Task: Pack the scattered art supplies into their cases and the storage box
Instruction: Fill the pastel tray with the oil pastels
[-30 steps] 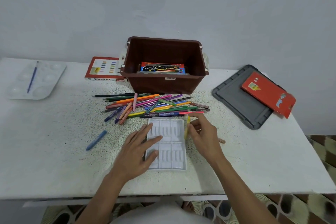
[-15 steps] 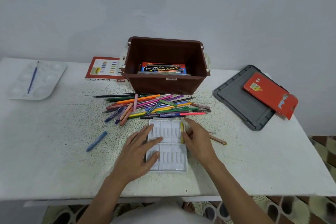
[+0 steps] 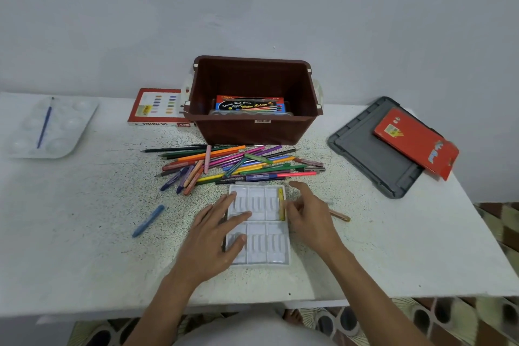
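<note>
Resting flat on the near-left part of the tray (image 3: 259, 244), the left hand (image 3: 213, 236) had its fingers straight and spread, the thumb lying across a near slot. The tray sat near the front middle of the table (image 3: 84, 233), its moulded slots facing up. One yellow pastel (image 3: 280, 203) lay in the rightmost slot of the far half.

The right hand (image 3: 309, 213) was at the tray's right edge, just beside that pastel, fingers loose and apart and holding nothing. Whether a fingertip touched the pastel could not be told. Behind this hand a brown stick (image 3: 340, 216) lay on the table, partly hidden.

Between tray and box (image 3: 254, 132) lay the pile (image 3: 238, 166) of coloured pencils and pastels, mostly lying crosswise, its near edge just beside the tray's far rim. A blue pastel (image 3: 148, 220) lay alone, well to the left of the tray.

The brown box stood open at the back of the table with a watercolour pack (image 3: 250, 105) inside. The pastel case (image 3: 158, 108) lay flat just left of it (its printed edge read upside down from here). To the right, the grey lid (image 3: 370, 154) lay on the table with a red pack (image 3: 415, 140) on top, overhanging its far-right side. At far left a white palette (image 3: 67, 132) held a blue brush (image 3: 44, 127).
</note>
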The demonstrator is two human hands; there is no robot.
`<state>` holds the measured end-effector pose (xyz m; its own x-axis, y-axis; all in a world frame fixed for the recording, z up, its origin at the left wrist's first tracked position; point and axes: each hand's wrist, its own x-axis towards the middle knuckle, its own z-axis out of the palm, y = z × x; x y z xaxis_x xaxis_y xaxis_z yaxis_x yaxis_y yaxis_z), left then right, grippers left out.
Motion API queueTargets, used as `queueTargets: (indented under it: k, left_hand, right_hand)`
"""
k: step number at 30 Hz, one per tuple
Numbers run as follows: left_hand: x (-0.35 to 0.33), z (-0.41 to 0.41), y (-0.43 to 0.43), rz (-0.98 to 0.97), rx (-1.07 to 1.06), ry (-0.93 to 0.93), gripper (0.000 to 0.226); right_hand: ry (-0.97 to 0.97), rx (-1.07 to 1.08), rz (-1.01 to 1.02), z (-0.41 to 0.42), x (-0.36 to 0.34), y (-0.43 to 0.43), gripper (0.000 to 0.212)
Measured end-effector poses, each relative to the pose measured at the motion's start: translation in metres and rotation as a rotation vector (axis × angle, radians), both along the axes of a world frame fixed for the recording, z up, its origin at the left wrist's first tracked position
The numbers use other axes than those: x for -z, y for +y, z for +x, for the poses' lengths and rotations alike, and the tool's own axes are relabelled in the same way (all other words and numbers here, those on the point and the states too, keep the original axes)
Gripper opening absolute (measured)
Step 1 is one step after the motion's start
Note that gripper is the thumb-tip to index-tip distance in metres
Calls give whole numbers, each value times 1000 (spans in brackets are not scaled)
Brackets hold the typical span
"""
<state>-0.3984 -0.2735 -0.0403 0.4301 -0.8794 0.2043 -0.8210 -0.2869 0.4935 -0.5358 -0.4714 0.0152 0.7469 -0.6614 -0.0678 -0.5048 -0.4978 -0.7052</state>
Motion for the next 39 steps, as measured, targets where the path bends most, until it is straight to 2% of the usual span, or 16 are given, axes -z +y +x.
queueTargets:
  k: [3, 9, 14, 19, 21, 24, 29, 39]
  left_hand:
    - [0, 0, 0, -4, -4, 13, 45]
    - [1, 0, -1, -9, -4, 12, 45]
    - [1, 1, -1, -15, -3, 32, 44]
    - [1, 2, -2, -7, -6, 27, 44]
    - [1, 1, -1, -6, -7, 26, 44]
    - [1, 1, -1, -11, -8, 29, 43]
    - [1, 1, -1, -4, -10, 30, 44]
    - [1, 1, 0, -2, -12, 17, 44]
  right_hand:
    - [4, 65, -35, -12, -2, -12, 30]
    - [175, 112, -351, -39, -6, -35, 18]
    - [334, 108, -471, -48, 6, -41, 9]
    - [364, 49, -552, -45, 7, -37, 6]
    - [291, 58, -508, -40, 2, -36, 4]
    - [77, 76, -254, -27, -14, -29, 4]
    - [-109, 19, 92, -6, -27, -10, 25]
    - [-122, 20, 139, 12, -10, 5, 25]
